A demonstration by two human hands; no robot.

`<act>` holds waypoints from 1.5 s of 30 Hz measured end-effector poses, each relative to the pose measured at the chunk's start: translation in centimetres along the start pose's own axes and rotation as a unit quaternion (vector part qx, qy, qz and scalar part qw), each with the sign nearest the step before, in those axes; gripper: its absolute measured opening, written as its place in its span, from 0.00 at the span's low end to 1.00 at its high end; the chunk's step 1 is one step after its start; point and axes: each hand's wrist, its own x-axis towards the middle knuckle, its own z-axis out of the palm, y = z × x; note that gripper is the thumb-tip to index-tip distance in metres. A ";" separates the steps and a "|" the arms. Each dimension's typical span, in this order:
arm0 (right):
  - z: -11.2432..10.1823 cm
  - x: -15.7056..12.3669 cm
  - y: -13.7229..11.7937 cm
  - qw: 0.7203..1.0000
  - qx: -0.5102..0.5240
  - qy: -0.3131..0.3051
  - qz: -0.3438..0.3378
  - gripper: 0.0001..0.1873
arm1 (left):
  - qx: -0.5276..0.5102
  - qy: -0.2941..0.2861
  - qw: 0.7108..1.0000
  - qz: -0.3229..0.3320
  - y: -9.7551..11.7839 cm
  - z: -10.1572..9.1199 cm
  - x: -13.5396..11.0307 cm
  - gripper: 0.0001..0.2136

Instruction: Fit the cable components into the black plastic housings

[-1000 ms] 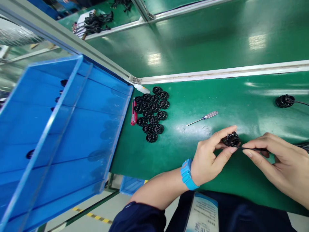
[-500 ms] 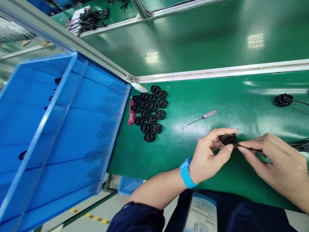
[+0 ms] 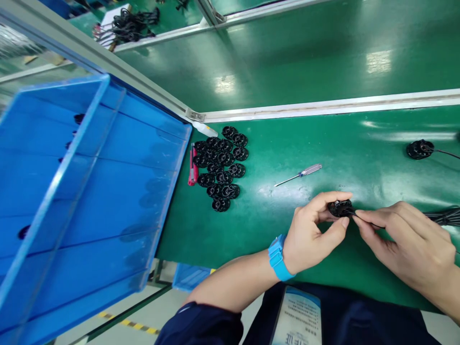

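Note:
My left hand (image 3: 316, 232), with a blue band at its wrist, is closed around a round black plastic part (image 3: 339, 208), thumb below and fingers above. Between the thumb and fingers of my right hand (image 3: 409, 239) is a thin black cable (image 3: 373, 224), pinched close to where it meets the part. How the cable sits inside the part is too small to make out. A screwdriver (image 3: 299, 175) with a clear handle lies on the green bench beyond my left hand. Several similar round black parts (image 3: 224, 158) are grouped farther left.
A large blue bin (image 3: 143, 191) stands on the left, holding a few black pieces. Beside the grouped parts lie a red utility knife (image 3: 193, 165) and a white bottle (image 3: 205, 129). At right are another black part with cable (image 3: 419, 149) and a cable bundle (image 3: 443, 216).
My right fingers have shifted slightly on the cable, and less of it shows between the hands. The left hand keeps its hold on the black part. The view has moved slightly.

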 end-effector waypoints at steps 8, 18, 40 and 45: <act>-0.1 0.0 0.0 0.995 -0.083 -0.029 -0.049 0.08 | 0.054 -0.021 0.998 -0.018 0.0 0.0 0.0 0.21; -0.9 0.6 1.2 0.983 0.142 -0.064 0.092 0.05 | -0.152 -0.067 0.980 -0.107 -0.4 -0.1 0.1 0.23; -1.3 0.8 0.2 0.998 0.043 -0.024 0.033 0.04 | -0.019 -0.042 0.999 -0.005 0.0 -0.1 -0.7 0.22; -1.2 0.9 0.1 0.999 0.037 -0.019 0.024 0.03 | 0.003 -0.040 0.999 -0.009 0.0 -0.1 -0.9 0.23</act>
